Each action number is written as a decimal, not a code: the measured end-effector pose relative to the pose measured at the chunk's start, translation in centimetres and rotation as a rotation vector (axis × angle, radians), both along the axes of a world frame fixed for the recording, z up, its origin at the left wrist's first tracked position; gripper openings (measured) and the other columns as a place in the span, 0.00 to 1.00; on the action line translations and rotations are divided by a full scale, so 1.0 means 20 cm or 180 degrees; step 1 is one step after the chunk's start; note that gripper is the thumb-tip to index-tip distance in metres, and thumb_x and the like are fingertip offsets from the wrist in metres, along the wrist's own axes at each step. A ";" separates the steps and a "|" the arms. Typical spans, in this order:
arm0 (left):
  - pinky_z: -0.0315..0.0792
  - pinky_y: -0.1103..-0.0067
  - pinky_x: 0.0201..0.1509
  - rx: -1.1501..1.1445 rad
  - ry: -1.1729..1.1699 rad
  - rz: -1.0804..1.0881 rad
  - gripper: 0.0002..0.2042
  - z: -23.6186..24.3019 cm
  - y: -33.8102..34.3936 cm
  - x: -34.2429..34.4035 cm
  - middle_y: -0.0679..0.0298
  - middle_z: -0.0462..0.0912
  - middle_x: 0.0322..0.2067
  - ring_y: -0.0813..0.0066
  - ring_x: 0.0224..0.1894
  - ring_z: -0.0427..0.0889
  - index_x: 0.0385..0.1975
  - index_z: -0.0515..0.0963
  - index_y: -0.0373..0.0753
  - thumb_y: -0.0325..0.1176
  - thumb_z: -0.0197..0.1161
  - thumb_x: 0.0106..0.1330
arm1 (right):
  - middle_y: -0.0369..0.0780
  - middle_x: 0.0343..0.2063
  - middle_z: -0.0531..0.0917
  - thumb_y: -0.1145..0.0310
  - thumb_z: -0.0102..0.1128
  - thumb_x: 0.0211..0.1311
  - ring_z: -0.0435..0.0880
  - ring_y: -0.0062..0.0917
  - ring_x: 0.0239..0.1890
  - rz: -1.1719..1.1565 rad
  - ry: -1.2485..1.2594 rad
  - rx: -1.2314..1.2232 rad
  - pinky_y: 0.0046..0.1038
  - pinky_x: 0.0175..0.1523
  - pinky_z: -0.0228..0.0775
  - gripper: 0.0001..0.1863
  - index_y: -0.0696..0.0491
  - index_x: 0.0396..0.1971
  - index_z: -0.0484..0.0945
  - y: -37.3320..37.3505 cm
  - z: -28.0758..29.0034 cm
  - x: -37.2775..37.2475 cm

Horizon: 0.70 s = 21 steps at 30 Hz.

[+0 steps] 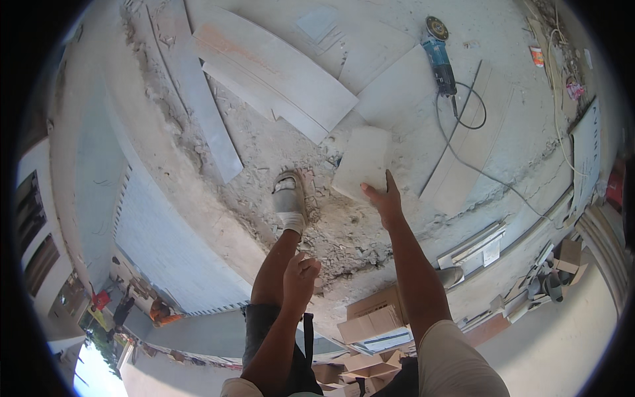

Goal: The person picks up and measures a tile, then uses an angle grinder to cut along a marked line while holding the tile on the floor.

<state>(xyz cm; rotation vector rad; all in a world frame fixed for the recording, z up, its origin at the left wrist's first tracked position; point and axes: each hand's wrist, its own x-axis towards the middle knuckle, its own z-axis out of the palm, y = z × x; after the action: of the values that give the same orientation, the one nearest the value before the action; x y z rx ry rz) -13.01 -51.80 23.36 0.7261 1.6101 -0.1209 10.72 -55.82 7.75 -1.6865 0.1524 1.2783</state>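
Pale sleeve [456,360] of the right arm lies nearest; on the dusty, broken ground [344,255] ahead, a long off-white slab [291,79] with an orange smear lies flat; between this slab and the right hand [385,202] is a smaller pale tile piece [360,159], gripped at its near right corner; a blue-black angle grinder [438,61] lies farther right, its cord curling; the left hand [301,281], well apart from the right, curls its fingers before the left leg; whether they hold something small, I cannot tell.
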 end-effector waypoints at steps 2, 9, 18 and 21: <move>0.76 0.78 0.50 0.0068 -0.0275 0.0061 0.29 -0.01 0.10 -0.02 0.47 0.78 0.48 0.66 0.51 0.80 0.61 0.61 0.24 0.29 0.65 0.64 | 0.55 0.61 0.69 0.54 0.76 0.45 0.71 0.40 0.61 0.0597 -0.0285 -0.0928 0.34 0.63 0.65 0.55 0.68 0.66 0.55 0.00 -0.18 -0.16; 0.73 0.80 0.48 -0.0153 -0.0463 0.0552 0.27 0.00 0.44 -0.04 0.52 0.80 0.45 0.72 0.47 0.80 0.60 0.64 0.25 0.31 0.64 0.65 | 0.57 0.59 0.71 0.50 0.74 0.46 0.70 0.41 0.64 0.1828 -0.0335 -0.2020 0.35 0.65 0.62 0.52 0.66 0.65 0.60 0.01 0.02 -0.33; 0.71 0.78 0.53 -0.0403 -0.1138 -0.0055 0.25 0.09 0.93 -0.11 0.54 0.80 0.46 0.71 0.49 0.79 0.59 0.66 0.25 0.35 0.62 0.68 | 0.55 0.53 0.77 0.54 0.70 0.54 0.79 0.36 0.54 0.2323 -0.1041 -0.1785 0.31 0.57 0.69 0.40 0.64 0.61 0.67 0.18 0.11 -0.14; 0.71 0.76 0.55 -0.0193 -0.1489 -0.0251 0.25 -0.22 1.10 -0.08 0.52 0.78 0.49 0.69 0.51 0.78 0.58 0.67 0.26 0.36 0.62 0.68 | 0.54 0.54 0.76 0.50 0.69 0.53 0.75 0.39 0.58 0.2513 -0.0833 -0.1400 0.35 0.61 0.66 0.41 0.64 0.59 0.67 0.29 0.18 -0.05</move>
<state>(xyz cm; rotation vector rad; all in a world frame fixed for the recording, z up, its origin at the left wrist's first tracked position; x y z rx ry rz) -14.71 -29.79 18.88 0.7099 1.1282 -0.0509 9.67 -50.01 11.36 -2.4059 -0.4683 1.6403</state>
